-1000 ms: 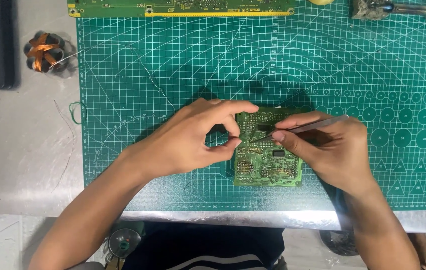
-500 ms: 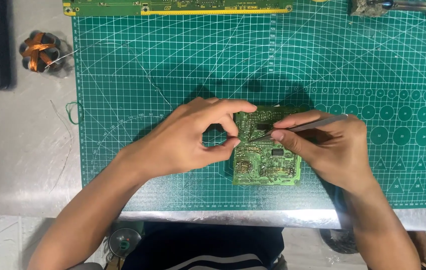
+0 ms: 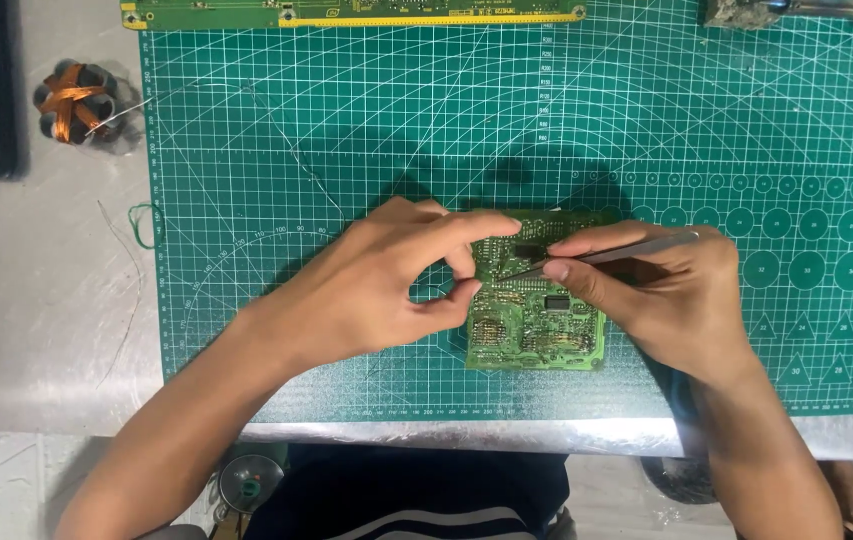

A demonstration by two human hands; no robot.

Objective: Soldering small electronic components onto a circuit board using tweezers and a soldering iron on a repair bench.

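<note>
A coil of copper wire point(image 3: 74, 100) sat on the grey desk point(image 3: 36, 330), left of the green mat point(image 3: 366, 130). The left hand point(image 3: 386, 285) pinched the left edge of a small green circuit board point(image 3: 536, 320) between thumb and fingers. The board lay flat on the mat, between both hands. The right hand point(image 3: 666, 295) gripped thin metal tweezers point(image 3: 626, 250), their tip touching the board's top.
</note>
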